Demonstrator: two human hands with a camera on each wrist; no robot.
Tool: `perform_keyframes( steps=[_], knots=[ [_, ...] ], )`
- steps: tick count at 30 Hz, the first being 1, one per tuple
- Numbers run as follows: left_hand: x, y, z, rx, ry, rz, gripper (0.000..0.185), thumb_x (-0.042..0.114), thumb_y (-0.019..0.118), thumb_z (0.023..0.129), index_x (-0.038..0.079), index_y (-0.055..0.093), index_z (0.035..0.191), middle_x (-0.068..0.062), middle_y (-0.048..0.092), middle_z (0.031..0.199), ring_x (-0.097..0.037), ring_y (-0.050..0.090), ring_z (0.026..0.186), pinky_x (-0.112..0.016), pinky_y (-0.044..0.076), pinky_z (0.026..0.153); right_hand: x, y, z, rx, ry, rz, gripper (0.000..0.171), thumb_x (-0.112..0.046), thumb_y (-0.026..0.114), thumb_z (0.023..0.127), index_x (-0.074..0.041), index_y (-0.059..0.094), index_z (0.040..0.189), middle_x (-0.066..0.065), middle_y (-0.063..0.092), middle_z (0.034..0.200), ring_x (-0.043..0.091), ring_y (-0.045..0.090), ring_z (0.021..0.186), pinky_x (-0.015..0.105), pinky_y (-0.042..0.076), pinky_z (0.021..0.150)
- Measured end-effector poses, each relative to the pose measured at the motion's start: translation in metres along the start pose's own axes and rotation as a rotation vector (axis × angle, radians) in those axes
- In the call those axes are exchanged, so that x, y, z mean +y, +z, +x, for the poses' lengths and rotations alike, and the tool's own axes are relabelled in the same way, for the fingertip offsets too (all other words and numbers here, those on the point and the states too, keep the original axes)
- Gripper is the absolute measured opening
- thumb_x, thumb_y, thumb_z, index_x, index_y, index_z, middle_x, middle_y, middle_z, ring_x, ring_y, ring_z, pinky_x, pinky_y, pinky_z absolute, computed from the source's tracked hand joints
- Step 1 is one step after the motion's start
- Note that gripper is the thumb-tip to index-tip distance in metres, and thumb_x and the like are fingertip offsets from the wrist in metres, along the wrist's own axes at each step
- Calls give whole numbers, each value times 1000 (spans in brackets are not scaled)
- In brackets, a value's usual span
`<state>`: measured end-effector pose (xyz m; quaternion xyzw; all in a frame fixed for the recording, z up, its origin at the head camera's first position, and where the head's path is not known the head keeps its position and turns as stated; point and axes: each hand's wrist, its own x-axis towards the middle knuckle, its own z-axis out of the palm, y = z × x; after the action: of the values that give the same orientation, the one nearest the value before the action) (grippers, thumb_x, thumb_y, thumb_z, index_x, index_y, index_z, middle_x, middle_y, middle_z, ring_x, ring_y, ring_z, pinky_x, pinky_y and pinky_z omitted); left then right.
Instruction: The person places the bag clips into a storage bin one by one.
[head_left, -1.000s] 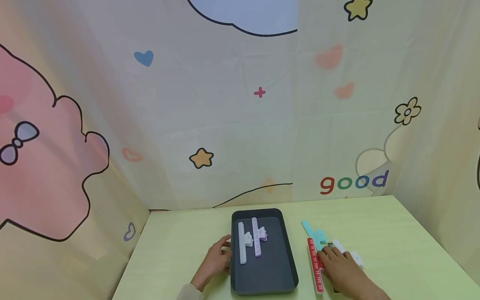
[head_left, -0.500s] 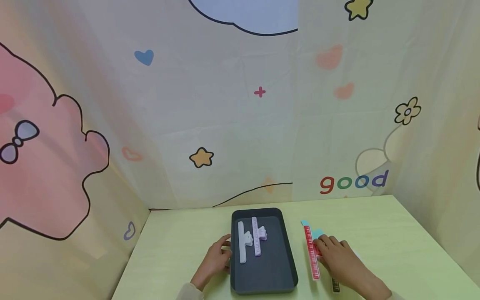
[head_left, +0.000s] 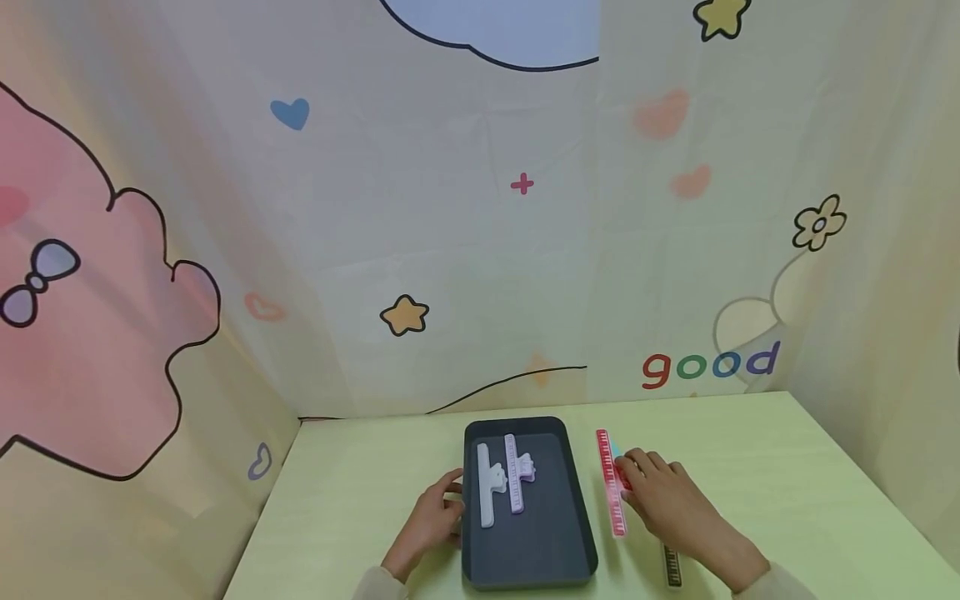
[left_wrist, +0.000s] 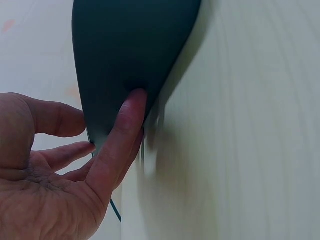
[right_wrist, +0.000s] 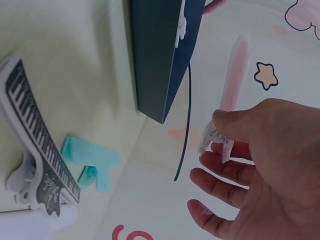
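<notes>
The right hand [head_left: 675, 504] pinches the red clip [head_left: 611, 492] by its little handle, thumb on one side and a finger on the other, likely because that part is easy to hold. The red clip is up off the counter [head_left: 360, 467], just right of the tray [head_left: 528, 546]. The left hand [head_left: 430, 523] has its fingers spread and resting on the tray's left side, maybe so it won't slide. In the tray, the white clip [head_left: 486, 492] and the purple clip [head_left: 513, 475] lie side by side, handles facing right, which looks like a way to keep them neat. The black clip [right_wrist: 37, 130] and the blue clip [right_wrist: 92, 150] lie on the counter near the right hand. A white thing [right_wrist: 55, 225] by the black clip is mostly cut off, so I can't tell what it is. Behind everything hangs a cloth [head_left: 450, 167] with stars and hearts.
</notes>
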<state>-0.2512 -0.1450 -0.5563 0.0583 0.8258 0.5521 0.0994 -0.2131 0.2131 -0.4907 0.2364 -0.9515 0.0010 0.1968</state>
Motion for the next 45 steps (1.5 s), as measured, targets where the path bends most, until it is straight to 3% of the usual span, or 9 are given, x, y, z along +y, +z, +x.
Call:
perform_keyframes(
  steps=[26, 45],
  knots=[
    [1, 1, -1, 7, 4, 20, 60, 1, 50, 89, 3, 39, 148, -25, 53, 132, -25, 61, 99, -35, 59, 53, -17, -6, 45, -24, -10, 46, 40, -27, 71, 89, -10, 57, 122, 5, 57, 115, 24, 55, 104, 42, 51, 77],
    [1, 1, -2, 11, 16, 8, 60, 2, 50, 89, 3, 40, 148, -25, 54, 130, -24, 61, 96, -34, 59, 52, -30, -1, 74, -135, 23, 55, 48, -30, 69, 90, -6, 55, 129, 9, 58, 122, 28, 55, 110, 48, 52, 87]
  ],
)
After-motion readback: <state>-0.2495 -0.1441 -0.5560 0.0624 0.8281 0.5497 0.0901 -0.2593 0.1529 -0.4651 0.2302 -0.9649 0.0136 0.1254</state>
